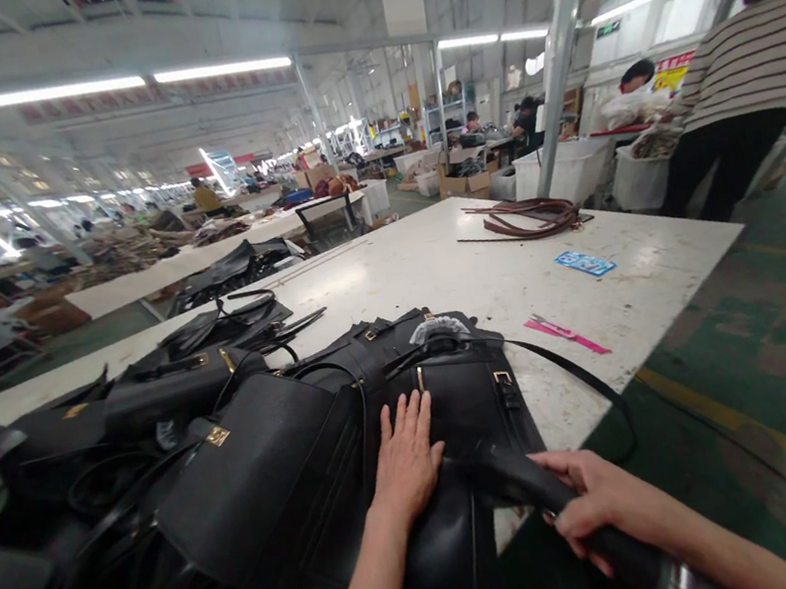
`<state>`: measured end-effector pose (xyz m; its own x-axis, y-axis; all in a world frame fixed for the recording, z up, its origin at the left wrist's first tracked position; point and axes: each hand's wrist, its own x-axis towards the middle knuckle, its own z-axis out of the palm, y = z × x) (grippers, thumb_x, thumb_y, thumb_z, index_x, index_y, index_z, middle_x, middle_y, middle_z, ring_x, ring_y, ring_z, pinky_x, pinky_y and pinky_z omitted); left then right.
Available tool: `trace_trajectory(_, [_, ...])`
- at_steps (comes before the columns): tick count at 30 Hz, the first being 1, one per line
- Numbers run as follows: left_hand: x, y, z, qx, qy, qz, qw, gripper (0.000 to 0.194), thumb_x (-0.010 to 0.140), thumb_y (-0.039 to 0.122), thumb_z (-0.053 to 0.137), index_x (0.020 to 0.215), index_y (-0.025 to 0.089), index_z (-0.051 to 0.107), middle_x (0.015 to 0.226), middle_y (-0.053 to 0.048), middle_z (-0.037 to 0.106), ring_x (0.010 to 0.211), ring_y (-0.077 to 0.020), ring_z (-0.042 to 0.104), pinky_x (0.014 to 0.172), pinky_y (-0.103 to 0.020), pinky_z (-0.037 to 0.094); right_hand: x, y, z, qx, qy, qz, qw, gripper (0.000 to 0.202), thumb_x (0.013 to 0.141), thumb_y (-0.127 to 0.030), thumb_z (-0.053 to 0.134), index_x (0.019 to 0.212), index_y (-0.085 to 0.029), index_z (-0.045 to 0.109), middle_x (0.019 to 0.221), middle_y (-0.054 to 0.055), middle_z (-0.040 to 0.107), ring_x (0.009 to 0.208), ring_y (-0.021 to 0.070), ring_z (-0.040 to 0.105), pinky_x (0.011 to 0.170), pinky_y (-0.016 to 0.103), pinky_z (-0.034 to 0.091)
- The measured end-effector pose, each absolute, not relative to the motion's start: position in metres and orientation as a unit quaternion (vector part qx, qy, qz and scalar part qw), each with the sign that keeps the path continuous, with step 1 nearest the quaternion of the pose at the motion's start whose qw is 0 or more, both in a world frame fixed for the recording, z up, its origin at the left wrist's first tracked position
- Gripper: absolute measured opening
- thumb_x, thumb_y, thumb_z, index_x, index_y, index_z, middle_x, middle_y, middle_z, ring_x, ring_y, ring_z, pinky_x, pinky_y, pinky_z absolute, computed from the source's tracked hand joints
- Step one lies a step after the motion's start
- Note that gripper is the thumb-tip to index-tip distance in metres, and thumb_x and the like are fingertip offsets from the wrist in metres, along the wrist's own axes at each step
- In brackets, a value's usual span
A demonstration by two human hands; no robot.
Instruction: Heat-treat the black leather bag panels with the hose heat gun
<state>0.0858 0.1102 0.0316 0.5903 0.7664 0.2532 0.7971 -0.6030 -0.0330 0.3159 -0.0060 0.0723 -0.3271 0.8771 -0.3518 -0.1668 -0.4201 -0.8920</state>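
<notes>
My left hand (406, 458) lies flat with fingers stretched out on a black leather bag (461, 404). The bag has gold buckles and a zip, and a clear plastic wrap shows near its top. My right hand (597, 497) is wrapped round a black tubular tool (518, 475) with a shiny metal band near its lower end. The tool's front end is over the bag's right side; whether it touches the leather I cannot tell. Beside my left arm lies another black bag with a flap (248, 469) and a gold clasp.
Several more black bags (146, 396) are heaped at the left. On the white table (419, 270) lie brown straps (538, 215), a blue tag (585, 263) and a pink strip with small snips (566, 334). A person in a striped top (753, 63) stands beyond the right edge.
</notes>
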Motion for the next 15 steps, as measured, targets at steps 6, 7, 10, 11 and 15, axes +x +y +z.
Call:
trace_trajectory(6, [0.085,0.104,0.036,-0.888,-0.434,-0.153,0.008,0.068,0.075,0.024,0.053,0.135,0.022,0.02,0.142,-0.008,0.025,0.131,-0.0251,0.015,0.106,-0.049,0.014,0.305,0.02,0.065,-0.462,-0.409,0.66,0.429,0.067,0.06,-0.017,0.063,0.123,-0.014,0.042,0.06,-0.003,0.06,0.037,0.0111,0.053,0.032,0.019,0.043])
trace_trajectory(7, [0.085,0.103,0.036,-0.886,-0.436,-0.158,0.005,0.068,0.074,0.024,0.055,0.134,0.023,0.023,0.142,-0.008,0.026,0.131,-0.0256,0.015,0.105,-0.049,0.014,0.304,0.017,0.067,-0.465,-0.412,0.649,0.439,0.067,0.061,-0.017,0.062,0.125,-0.015,0.04,0.061,-0.004,0.06,0.037,0.0103,0.052,0.032,0.019,0.043])
trace_trajectory(10, [0.086,0.101,0.041,-0.874,-0.449,-0.186,-0.015,0.068,0.071,0.022,0.06,0.131,0.024,0.029,0.141,-0.009,0.028,0.13,-0.0258,0.018,0.105,-0.048,0.017,0.302,-0.01,0.077,-0.461,-0.42,0.649,0.436,0.07,0.061,-0.012,0.062,0.126,-0.017,0.039,0.068,-0.003,0.06,0.041,0.0096,0.052,0.034,0.018,0.044])
trace_trajectory(11, [0.086,0.098,0.044,-0.868,-0.455,-0.198,-0.024,0.066,0.071,0.021,0.06,0.13,0.023,0.031,0.14,-0.009,0.03,0.13,-0.0253,0.02,0.105,-0.047,0.018,0.301,-0.022,0.079,-0.456,-0.423,0.659,0.423,0.071,0.06,-0.01,0.063,0.126,-0.017,0.039,0.072,-0.002,0.06,0.044,0.0096,0.052,0.035,0.019,0.045])
trace_trajectory(15, [0.081,0.055,0.058,-0.821,-0.501,-0.268,-0.061,0.046,0.08,0.018,0.047,0.125,0.018,0.037,0.132,-0.011,0.04,0.124,-0.0195,0.033,0.101,-0.038,0.03,0.296,-0.053,0.076,-0.457,-0.429,0.681,0.378,0.072,0.059,-0.007,0.064,0.126,-0.017,0.04,0.08,0.0,0.06,0.049,0.0101,0.052,0.035,0.019,0.046])
